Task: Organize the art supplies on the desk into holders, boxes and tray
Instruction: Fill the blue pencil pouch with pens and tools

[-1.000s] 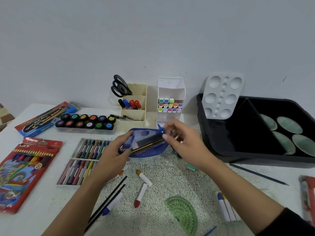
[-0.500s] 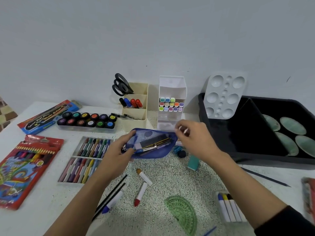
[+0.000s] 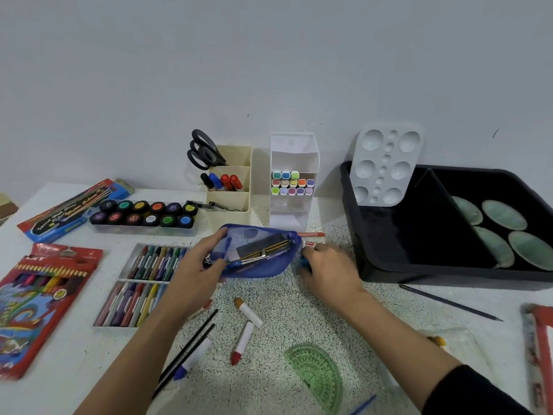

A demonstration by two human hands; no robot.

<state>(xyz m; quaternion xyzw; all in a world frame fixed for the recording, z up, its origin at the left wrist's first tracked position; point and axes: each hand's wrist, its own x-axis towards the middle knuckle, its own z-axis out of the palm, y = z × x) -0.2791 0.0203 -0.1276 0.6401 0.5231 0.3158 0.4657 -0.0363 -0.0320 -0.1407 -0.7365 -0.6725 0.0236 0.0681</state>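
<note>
A blue mesh pouch (image 3: 263,266) with pencils and a dark ruler inside lies mid-desk. My left hand (image 3: 200,268) grips its left end, thumb on the open top edge. Just right of the pouch, my right hand (image 3: 329,272) is down on the desk, fingers curled over a small blue object (image 3: 303,261). What else lies under that palm is hidden. Behind stand a beige holder (image 3: 236,205) with scissors and markers, and a white holder (image 3: 294,220) with pastel markers. A black tray (image 3: 434,235) sits on the right.
Loose on the speckled mat: two white markers (image 3: 247,311), a blue-tipped marker (image 3: 193,357), black brushes (image 3: 191,339), a green protractor (image 3: 317,375), a red pen (image 3: 311,234), a pencil (image 3: 449,302). Paint pots (image 3: 143,214), crayon trays (image 3: 149,265) and pencil box (image 3: 36,301) lie left. A white palette (image 3: 386,166) leans in the tray.
My right hand left the pouch's right end and dropped to the desk beside it, covering the small blue object and the teal eraser. The left hand kept hold of the pouch.
</note>
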